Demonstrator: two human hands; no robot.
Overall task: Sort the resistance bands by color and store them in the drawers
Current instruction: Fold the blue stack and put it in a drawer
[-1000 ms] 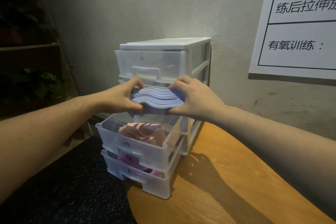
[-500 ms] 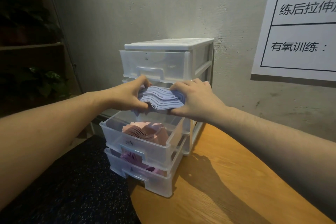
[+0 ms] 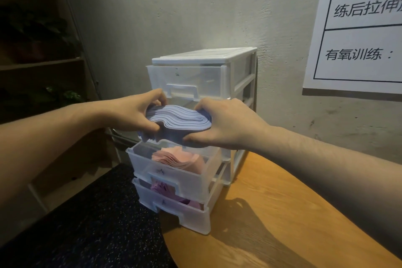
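Second drawer from top is mostly hidden behind both hands + the stack they hold, so can't tell how far out it is or what's in it; only a bit of clear wall shows behind the stack. Top drawer (image 3: 187, 80) is pushed in, translucent front, contents hard to make out, just faint smudges. Poster (image 3: 356, 28) on the wall far right is cut off at the frame edge, partial text only. Left side is dark: shelf unit (image 3: 41, 65) w/ some plant leaves, details unreadable. Left hand (image 3: 134, 113) grips the left end of the blue bands (image 3: 178, 118), thumb underneath, fingers curled over the top; right hand (image 3: 226, 124) grips the right end the same way. Stack is a folded bundle of pale blue-lilac bands, held level just in front of the second-drawer slot, directly above the open third drawer. Drawer unit (image 3: 243, 102) is white frame w/ clear drawers, sits on the near-left edge of a wooden table (image 3: 272, 213), against the wall. Third drawer (image 3: 174, 172) pulled out, holds pink bands (image 3: 180, 159) in a fanned pile. Bottom drawer (image 3: 174, 209) also pulled out, holds purple bands (image 3: 163, 188), partly covered by the drawer above. Dark speckled floor (image 3: 93, 224) near left.
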